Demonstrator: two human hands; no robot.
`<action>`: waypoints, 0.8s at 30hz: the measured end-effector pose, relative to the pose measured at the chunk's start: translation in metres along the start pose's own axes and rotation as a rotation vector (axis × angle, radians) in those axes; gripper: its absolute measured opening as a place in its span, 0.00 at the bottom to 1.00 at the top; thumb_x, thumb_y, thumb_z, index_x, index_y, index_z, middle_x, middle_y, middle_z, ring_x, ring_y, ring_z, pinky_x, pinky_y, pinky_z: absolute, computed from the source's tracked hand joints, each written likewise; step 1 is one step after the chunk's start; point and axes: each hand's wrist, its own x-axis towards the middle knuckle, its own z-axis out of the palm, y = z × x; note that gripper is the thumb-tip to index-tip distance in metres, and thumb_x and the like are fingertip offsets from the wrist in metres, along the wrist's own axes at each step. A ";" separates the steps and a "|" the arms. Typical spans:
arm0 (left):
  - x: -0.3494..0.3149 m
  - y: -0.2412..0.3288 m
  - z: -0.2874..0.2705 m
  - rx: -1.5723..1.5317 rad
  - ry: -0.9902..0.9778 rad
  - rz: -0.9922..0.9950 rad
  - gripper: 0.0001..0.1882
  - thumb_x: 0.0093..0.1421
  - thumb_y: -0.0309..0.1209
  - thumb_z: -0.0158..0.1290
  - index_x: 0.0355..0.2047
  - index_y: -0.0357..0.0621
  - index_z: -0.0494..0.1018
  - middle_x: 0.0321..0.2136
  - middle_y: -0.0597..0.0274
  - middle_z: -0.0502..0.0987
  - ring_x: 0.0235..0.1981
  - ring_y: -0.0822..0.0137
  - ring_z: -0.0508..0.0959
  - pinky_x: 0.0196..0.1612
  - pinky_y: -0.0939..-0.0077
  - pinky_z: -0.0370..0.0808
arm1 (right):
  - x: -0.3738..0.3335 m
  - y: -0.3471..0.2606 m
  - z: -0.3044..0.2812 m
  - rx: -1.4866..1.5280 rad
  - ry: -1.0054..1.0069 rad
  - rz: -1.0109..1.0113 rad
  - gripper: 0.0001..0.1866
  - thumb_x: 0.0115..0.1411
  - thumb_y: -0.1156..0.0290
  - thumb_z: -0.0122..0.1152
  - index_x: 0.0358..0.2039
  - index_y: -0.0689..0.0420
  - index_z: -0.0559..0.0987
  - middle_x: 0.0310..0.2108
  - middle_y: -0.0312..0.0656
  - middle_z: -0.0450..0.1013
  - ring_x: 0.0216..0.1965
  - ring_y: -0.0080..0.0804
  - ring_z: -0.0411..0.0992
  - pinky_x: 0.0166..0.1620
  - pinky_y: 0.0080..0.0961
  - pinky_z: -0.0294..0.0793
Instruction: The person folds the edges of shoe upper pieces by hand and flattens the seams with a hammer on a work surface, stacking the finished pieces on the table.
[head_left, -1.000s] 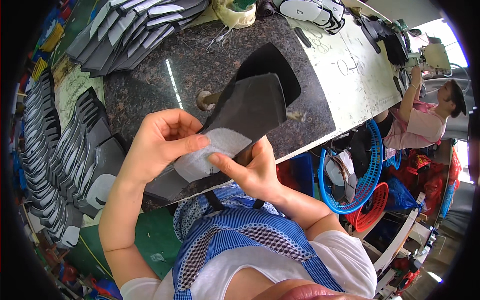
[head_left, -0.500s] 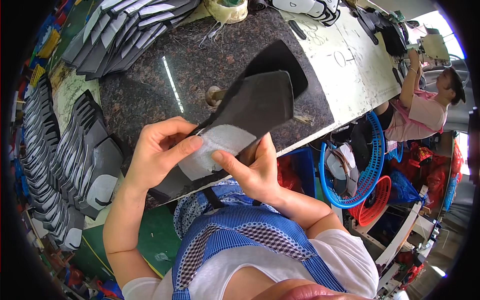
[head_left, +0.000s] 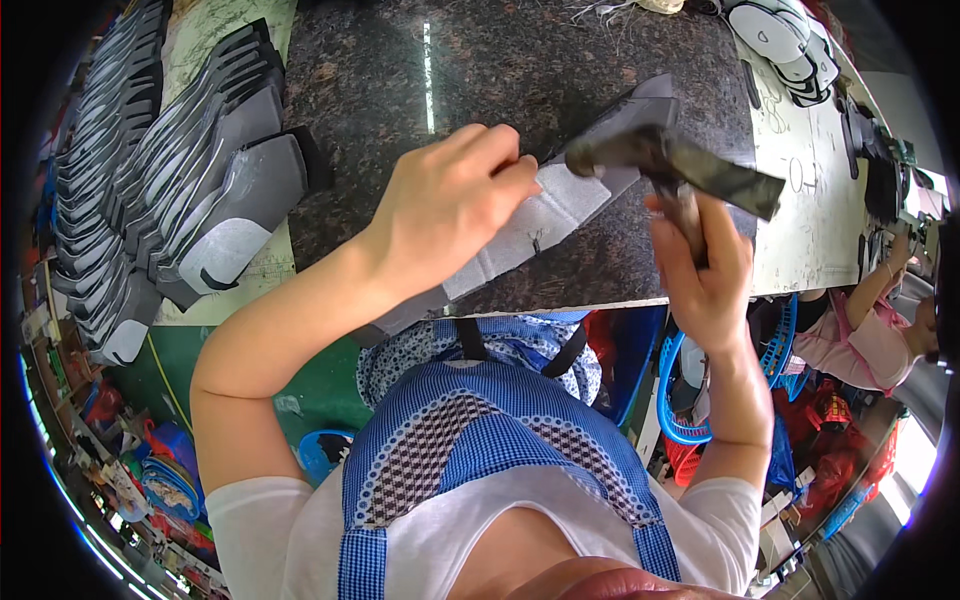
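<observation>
A hammer (head_left: 722, 178) is in my right hand (head_left: 708, 280), whose fingers wrap round its wooden handle. Its dark metal head, slightly blurred, hangs over the right part of a grey and black flat material piece (head_left: 512, 246). That piece lies slantwise on the dark speckled stone slab (head_left: 370, 75), with a light grey patch facing up and its near end at the slab's front edge. My left hand (head_left: 455, 205) has curled fingers at the far edge of the patch, gripping the piece there; the fingertips are partly hidden.
Stacks of similar grey and black pieces (head_left: 235, 205) overlap at the left. White and black cut parts (head_left: 785, 45) lie at the back right. A blue basket (head_left: 680, 425) stands below the table's right side. Another person (head_left: 860, 330) is at the far right.
The piece, held up in both hands before, now lies on the slab. My right hand has let go of it and taken up the hammer. The view has shifted left.
</observation>
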 end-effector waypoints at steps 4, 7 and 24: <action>0.002 0.008 -0.003 0.159 -0.043 0.107 0.07 0.51 0.27 0.61 0.30 0.39 0.77 0.26 0.67 0.70 0.27 0.70 0.74 0.24 0.78 0.75 | 0.029 0.008 0.005 -0.090 -0.109 -0.402 0.08 0.59 0.79 0.60 0.39 0.64 0.75 0.27 0.54 0.75 0.29 0.56 0.76 0.30 0.34 0.75; -0.002 0.007 -0.002 0.169 -0.055 0.091 0.06 0.51 0.26 0.60 0.30 0.38 0.77 0.25 0.66 0.69 0.26 0.70 0.75 0.24 0.79 0.75 | 0.049 -0.009 -0.005 -0.074 -0.272 -0.049 0.09 0.57 0.80 0.59 0.37 0.62 0.70 0.19 0.54 0.69 0.24 0.57 0.74 0.26 0.41 0.71; -0.034 0.004 -0.016 -0.012 -0.066 0.018 0.11 0.46 0.23 0.63 0.31 0.36 0.75 0.26 0.61 0.69 0.25 0.64 0.72 0.24 0.76 0.72 | 0.039 -0.009 0.022 0.071 -0.147 0.096 0.02 0.67 0.78 0.49 0.36 0.61 0.70 0.19 0.38 0.68 0.21 0.18 0.62 0.23 0.24 0.62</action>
